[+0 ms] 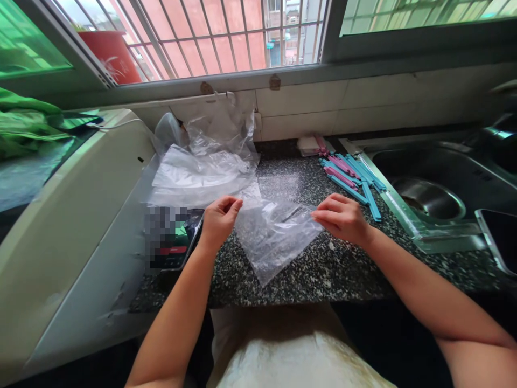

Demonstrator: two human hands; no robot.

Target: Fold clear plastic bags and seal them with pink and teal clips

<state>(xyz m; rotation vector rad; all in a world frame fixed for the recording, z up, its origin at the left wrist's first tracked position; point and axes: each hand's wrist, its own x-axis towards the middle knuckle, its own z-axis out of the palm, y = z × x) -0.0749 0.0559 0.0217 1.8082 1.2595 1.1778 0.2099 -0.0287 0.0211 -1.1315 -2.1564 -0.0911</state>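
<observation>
Speckled counter [323,277]. Over it, near centre: one clear bag [269,237], left corner pinched by left hand [218,220], right corner by right hand [343,216]. One device [173,258] left. Right: one sink [448,233]; pink and blue clips [371,202], overlapping, count uncertain. Far left: bag heap [202,171], uncounted. Beyond: one barred window [226,35].

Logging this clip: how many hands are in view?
2. The left hand pinches the clear plastic bag at its upper left corner; the right hand pinches its right corner. No other hands show.
</observation>
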